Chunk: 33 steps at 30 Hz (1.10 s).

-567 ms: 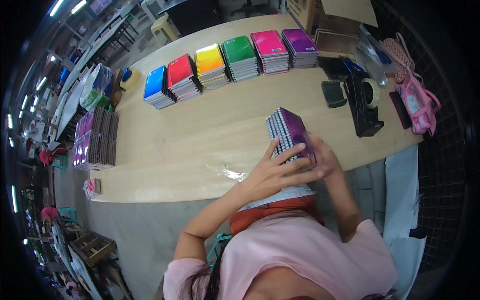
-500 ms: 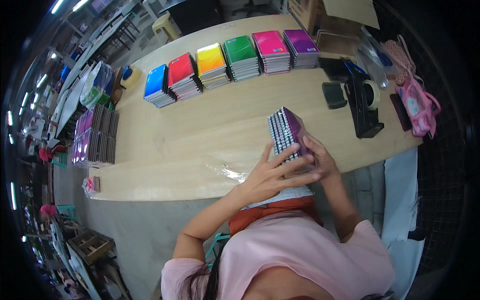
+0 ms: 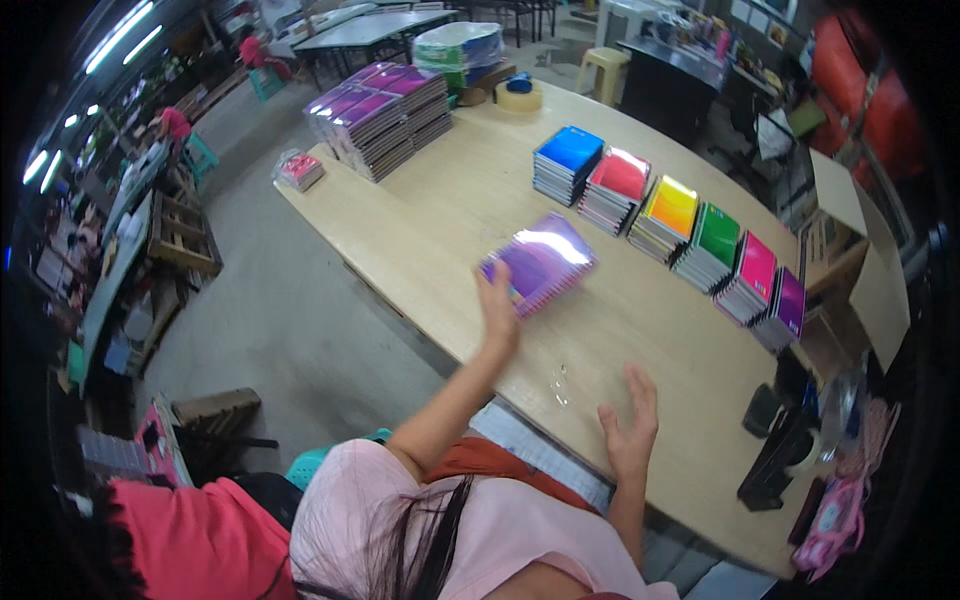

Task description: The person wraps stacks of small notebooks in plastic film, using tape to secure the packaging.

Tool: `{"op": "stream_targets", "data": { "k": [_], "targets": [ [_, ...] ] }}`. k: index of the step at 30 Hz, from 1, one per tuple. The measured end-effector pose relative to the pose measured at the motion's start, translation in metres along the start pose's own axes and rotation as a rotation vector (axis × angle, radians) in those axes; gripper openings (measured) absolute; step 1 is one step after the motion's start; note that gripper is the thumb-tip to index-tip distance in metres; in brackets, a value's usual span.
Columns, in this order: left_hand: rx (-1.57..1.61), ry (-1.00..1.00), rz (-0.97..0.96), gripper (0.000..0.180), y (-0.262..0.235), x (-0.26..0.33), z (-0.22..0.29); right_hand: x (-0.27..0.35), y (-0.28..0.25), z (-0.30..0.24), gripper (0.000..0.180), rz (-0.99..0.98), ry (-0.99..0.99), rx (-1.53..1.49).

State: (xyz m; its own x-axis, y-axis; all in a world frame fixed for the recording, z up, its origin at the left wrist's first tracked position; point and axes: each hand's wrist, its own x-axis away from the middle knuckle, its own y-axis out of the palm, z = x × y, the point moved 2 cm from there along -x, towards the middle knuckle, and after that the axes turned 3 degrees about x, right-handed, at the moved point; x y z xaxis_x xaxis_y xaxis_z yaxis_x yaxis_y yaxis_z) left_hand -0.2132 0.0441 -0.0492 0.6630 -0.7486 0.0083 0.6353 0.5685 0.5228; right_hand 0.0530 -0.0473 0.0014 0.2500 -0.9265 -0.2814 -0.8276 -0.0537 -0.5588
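Notebooks, purple | left hand: pinching their left end | right hand: spread over table

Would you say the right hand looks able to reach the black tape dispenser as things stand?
Probably yes: the right hand is open and holds nothing, and only bare tabletop shows between it and the black tape dispenser.

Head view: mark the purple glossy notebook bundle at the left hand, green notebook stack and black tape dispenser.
Purple glossy notebook bundle point(image 3: 540, 262), head view: top cover.
Green notebook stack point(image 3: 718, 234), head view: top cover.
Black tape dispenser point(image 3: 772, 472), head view: main body.
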Motion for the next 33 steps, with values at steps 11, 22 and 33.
{"op": "stream_targets", "data": {
  "k": [11, 22, 33],
  "targets": [
    [-1.066, 0.354, 0.532, 0.098, -0.091, -0.223, 0.083, 0.028, 0.023, 0.037, 0.038, 0.031, 0.019, 0.288],
    [-1.253, 0.494, 0.071, 0.113, -0.142, -0.246, 0.095, 0.024, 0.026, 0.032, 0.042, 0.035, 0.023, 0.285],
    [-0.731, 0.758, 0.124, 0.076, -0.083, -0.297, 0.215, 0.022, 0.025, 0.034, 0.033, 0.048, 0.05, 0.309]
  ]
}}
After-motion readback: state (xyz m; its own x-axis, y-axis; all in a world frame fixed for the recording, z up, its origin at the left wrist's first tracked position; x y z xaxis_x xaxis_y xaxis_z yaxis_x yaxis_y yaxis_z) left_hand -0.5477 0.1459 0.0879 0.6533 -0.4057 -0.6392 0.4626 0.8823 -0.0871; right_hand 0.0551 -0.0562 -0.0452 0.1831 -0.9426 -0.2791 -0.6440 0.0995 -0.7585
